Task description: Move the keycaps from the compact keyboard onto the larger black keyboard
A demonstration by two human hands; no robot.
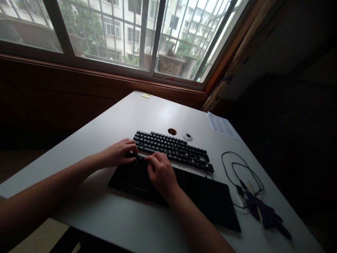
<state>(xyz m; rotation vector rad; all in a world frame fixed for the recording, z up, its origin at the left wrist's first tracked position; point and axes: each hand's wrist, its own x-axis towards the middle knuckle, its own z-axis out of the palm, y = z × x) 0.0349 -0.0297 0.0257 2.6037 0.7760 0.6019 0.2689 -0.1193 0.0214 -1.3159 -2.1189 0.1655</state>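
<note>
My left hand [122, 153] is at the far left edge of a flat black keyboard body [205, 196], its thumb and fingers closed around a short row of small dark pieces that look like black keycaps [140, 157]. From the other side, my right hand [162, 172] reaches over the body with curled fingers, its fingertips at the right end of the same pieces. Just beyond both hands, black keycaps [168, 146] lie in keyboard order on the desk, with white surface showing through some gaps. My fingers partly hide what they grip, and the body's surface is too dark to make out.
The white desk [105, 207] has a round hole [172, 131] and a grey grommet [187, 136] beyond the keycaps. A black cable [247, 165] loops at right beside a purple cloth [263, 212]. Printed paper [222, 125] and a yellow note [145, 95] lie farther back, below a barred window.
</note>
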